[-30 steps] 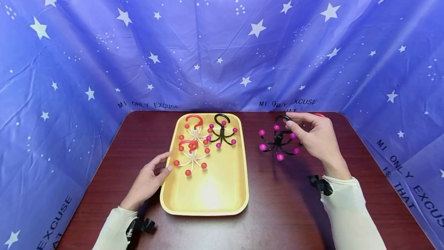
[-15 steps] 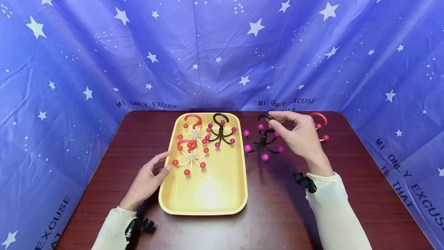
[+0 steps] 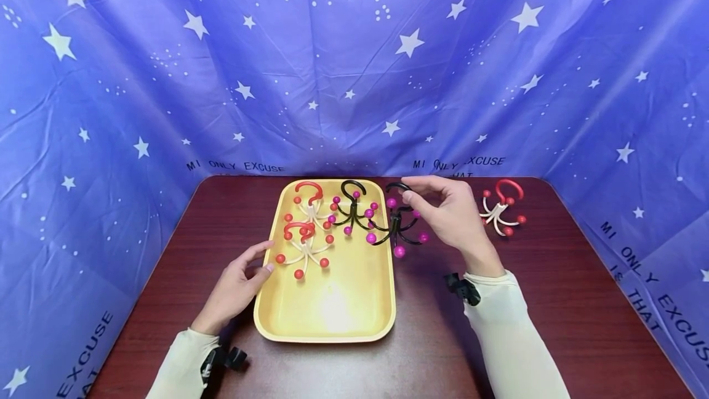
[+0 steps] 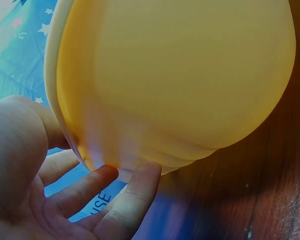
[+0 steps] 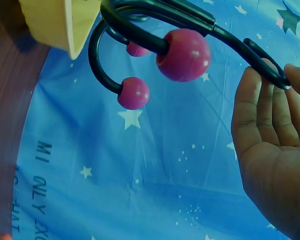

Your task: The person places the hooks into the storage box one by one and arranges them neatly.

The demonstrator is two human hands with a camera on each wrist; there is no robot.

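My right hand (image 3: 451,211) pinches the hook end of a black multi-arm hook hanger (image 3: 396,224) between thumb and fingers. Its curved arms end in magenta balls, and it hangs over the right rim of the yellow tray (image 3: 332,306). In the right wrist view, a magenta ball (image 5: 184,55) on this hanger shows close up. My left hand (image 3: 232,288) touches the tray's left side; in the left wrist view its fingers (image 4: 140,195) lie against the outer wall. Inside the tray are another black hanger (image 3: 354,211) and two white hangers (image 3: 306,250) with red hooks and balls.
Another white-and-red hanger (image 3: 497,211) lies on the brown table (image 3: 554,300) at the back right. A blue star-patterned curtain (image 3: 354,66) surrounds the table's back and sides.
My right hand has carried the black hanger left, from the table's right part to the tray's right rim. The white-and-red hanger behind it has come into full view. My left hand stays put.
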